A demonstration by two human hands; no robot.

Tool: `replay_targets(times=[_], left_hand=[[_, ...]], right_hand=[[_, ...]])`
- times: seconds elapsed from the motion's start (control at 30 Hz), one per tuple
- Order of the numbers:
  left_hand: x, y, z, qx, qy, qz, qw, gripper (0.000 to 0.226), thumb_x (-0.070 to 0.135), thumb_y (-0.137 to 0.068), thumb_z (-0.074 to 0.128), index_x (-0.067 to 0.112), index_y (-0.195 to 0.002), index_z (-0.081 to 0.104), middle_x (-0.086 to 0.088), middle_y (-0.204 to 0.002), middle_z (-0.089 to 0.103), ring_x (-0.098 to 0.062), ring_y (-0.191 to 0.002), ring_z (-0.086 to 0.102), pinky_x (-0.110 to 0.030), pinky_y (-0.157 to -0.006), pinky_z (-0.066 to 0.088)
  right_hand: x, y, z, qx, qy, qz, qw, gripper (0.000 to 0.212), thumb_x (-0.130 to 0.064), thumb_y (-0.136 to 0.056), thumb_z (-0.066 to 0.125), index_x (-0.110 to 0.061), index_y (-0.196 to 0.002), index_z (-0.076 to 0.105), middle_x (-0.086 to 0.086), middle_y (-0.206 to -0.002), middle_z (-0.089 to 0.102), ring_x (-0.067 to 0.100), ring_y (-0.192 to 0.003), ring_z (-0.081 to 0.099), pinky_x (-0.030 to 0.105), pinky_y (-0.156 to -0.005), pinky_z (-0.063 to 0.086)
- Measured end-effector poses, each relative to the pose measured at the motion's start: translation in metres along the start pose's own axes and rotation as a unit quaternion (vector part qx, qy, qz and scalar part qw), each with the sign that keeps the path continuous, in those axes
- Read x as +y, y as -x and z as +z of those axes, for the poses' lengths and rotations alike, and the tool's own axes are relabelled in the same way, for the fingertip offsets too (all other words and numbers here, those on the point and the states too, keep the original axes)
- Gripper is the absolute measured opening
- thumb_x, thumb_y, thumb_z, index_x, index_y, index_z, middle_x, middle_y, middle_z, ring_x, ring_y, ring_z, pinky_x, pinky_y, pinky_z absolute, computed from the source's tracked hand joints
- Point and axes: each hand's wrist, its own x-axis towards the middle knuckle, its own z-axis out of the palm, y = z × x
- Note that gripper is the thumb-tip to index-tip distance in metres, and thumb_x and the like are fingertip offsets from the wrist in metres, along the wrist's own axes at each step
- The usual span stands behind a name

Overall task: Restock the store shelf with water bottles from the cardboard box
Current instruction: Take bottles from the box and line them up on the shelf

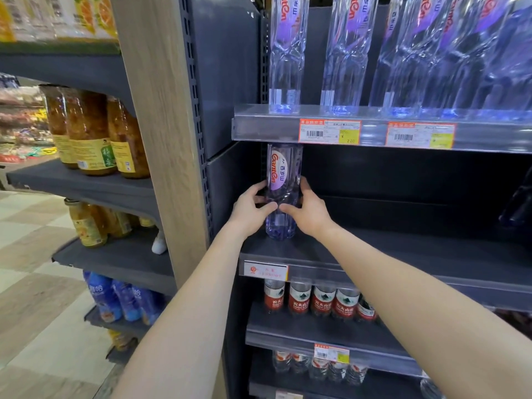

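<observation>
On the side rack [95, 182] at left we identify amber jars [86, 133] with yellow labels, orange juice bottles [86, 223] one tier below, and blue-labelled bottles [121, 300] beneath those. A wood-grain upright panel [161, 125] borders this rack. We also note orange-bordered price tags [329, 131], a row of red-labelled bottles [316, 300] low down, and a pale tiled floor [28, 283].

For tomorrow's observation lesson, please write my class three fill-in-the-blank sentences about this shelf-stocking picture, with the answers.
1. The left hand and right hand grip one water ____.
2. That bottle stands ____ on the dark shelf.
3. The red-labelled bottles sit on the shelf ____ it.
Answers: bottle; upright; below.
</observation>
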Motion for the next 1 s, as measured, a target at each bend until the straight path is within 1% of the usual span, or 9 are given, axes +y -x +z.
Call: replay_targets(times=[0.07, 0.2, 0.33, 0.5, 0.67, 0.77, 0.83, 0.9, 1.0], left_hand=[[-0.002, -0.005, 0.001, 0.002, 0.004, -0.006, 1.000, 0.070, 0.024, -0.094, 0.077, 0.042, -0.154, 0.046, 0.003, -0.119, 0.073, -0.021, -0.114, 0.072, -0.055, -0.104, 0.057], [-0.002, -0.012, 0.004, 0.004, 0.004, -0.010, 1.000, 0.070, 0.026, -0.093, 0.077, 0.041, -0.154, 0.047, 0.008, -0.116, 0.075, -0.020, -0.113, 0.072, -0.054, -0.104, 0.057], [-0.004, -0.020, 0.004, 0.000, 0.005, -0.011, 1.000, 0.075, 0.036, -0.085, 0.076, 0.043, -0.153, 0.046, 0.006, -0.118, 0.074, -0.022, -0.113, 0.073, -0.056, -0.102, 0.058], [0.004, -0.019, 0.005, 0.006, -0.007, -0.008, 1.000, 0.071, 0.018, -0.097, 0.073, 0.032, -0.159, 0.043, 0.000, -0.124, 0.071, -0.021, -0.118, 0.070, -0.049, -0.108, 0.055], [0.007, -0.020, 0.005, 0.002, -0.031, -0.028, 0.999, 0.073, 0.018, -0.099, 0.072, 0.032, -0.162, 0.038, -0.005, -0.136, 0.069, -0.022, -0.127, 0.065, -0.048, -0.115, 0.050], [0.018, -0.003, 0.006, 0.006, -0.075, -0.033, 0.997, 0.077, 0.022, -0.100, 0.072, 0.033, -0.165, 0.032, -0.004, -0.152, 0.059, -0.022, -0.143, 0.054, -0.045, -0.123, 0.041], [0.028, 0.016, 0.007, 0.015, -0.108, -0.035, 0.993, 0.079, 0.026, -0.100, 0.072, 0.034, -0.166, 0.029, -0.003, -0.157, 0.055, -0.022, -0.146, 0.049, -0.037, -0.123, 0.037], [0.035, 0.038, 0.008, 0.018, -0.134, -0.029, 0.990, 0.076, 0.028, -0.101, 0.071, 0.033, -0.165, 0.031, -0.005, -0.154, 0.056, -0.024, -0.143, 0.051, -0.034, -0.118, 0.039], [0.042, 0.070, 0.012, 0.008, -0.212, 0.033, 0.977, 0.064, 0.025, -0.102, 0.065, 0.028, -0.161, 0.040, -0.009, -0.150, 0.058, -0.027, -0.138, 0.056, -0.037, -0.115, 0.044]], right_hand=[[0.001, -0.004, 0.001, 0.003, 0.011, -0.002, 1.000, 0.079, -0.026, -0.094, 0.075, -0.029, -0.158, 0.029, 0.001, -0.137, 0.066, 0.025, -0.122, 0.066, 0.044, -0.105, 0.054], [0.003, -0.013, -0.001, -0.006, 0.017, 0.010, 1.000, 0.082, -0.025, -0.095, 0.073, -0.030, -0.160, 0.024, 0.004, -0.137, 0.067, 0.027, -0.122, 0.065, 0.036, -0.100, 0.054], [0.005, -0.019, -0.001, -0.014, 0.010, 0.021, 1.000, 0.086, -0.025, -0.096, 0.073, -0.030, -0.163, 0.019, 0.004, -0.137, 0.067, 0.025, -0.123, 0.065, 0.036, -0.102, 0.053], [0.004, -0.025, -0.002, -0.030, -0.003, 0.025, 0.999, 0.080, -0.021, -0.097, 0.072, -0.029, -0.160, 0.024, 0.002, -0.138, 0.066, 0.023, -0.125, 0.063, 0.035, -0.103, 0.052], [0.000, -0.025, -0.002, -0.034, -0.007, 0.043, 0.998, 0.081, -0.020, -0.097, 0.072, -0.028, -0.161, 0.023, 0.005, -0.141, 0.064, 0.026, -0.127, 0.063, 0.029, -0.099, 0.049], [-0.004, -0.016, -0.009, -0.063, 0.012, 0.068, 0.996, 0.095, -0.031, -0.096, 0.073, -0.029, -0.166, 0.008, 0.005, -0.151, 0.057, 0.026, -0.135, 0.056, 0.031, -0.107, 0.046], [-0.005, -0.001, -0.014, -0.075, 0.040, 0.077, 0.993, 0.102, -0.039, -0.096, 0.072, -0.030, -0.166, -0.002, 0.005, -0.156, 0.051, 0.026, -0.139, 0.053, 0.034, -0.111, 0.045], [-0.007, 0.017, -0.019, -0.074, 0.080, 0.067, 0.992, 0.096, -0.035, -0.098, 0.069, -0.032, -0.166, 0.001, 0.004, -0.163, 0.042, 0.025, -0.143, 0.048, 0.036, -0.113, 0.045], [-0.014, 0.051, -0.032, -0.072, 0.148, 0.052, 0.985, 0.086, -0.024, -0.100, 0.062, -0.037, -0.165, 0.008, 0.001, -0.172, 0.023, 0.024, -0.154, 0.033, 0.038, -0.119, 0.039]])
